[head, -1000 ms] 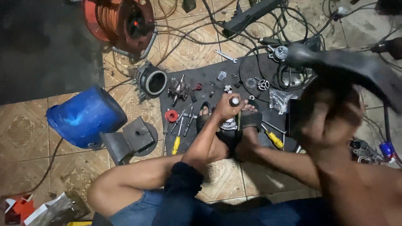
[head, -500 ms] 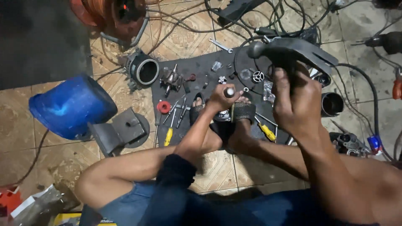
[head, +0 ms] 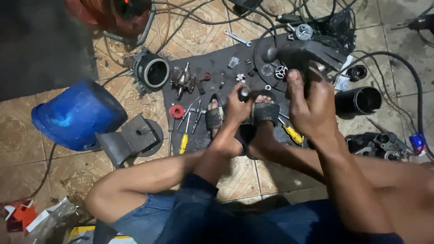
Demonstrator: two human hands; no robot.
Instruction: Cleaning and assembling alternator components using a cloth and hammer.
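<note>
The floor (head: 190, 34) is patterned beige tile with brown ornaments and dark grout lines. A dark mat (head: 212, 72) lies on it. Left of the mat, a dark grey slab (head: 40, 40) covers the tiles. Black cables (head: 407, 68) trail over the floor right of the mat. The light is dim and warm.

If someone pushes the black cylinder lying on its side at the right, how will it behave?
The black cylinder lies on its side on smooth tile, so it would probably roll. It looks hollow with an open end, so perhaps lighter than its size suggests. It appears rigid, not floppy.
</note>
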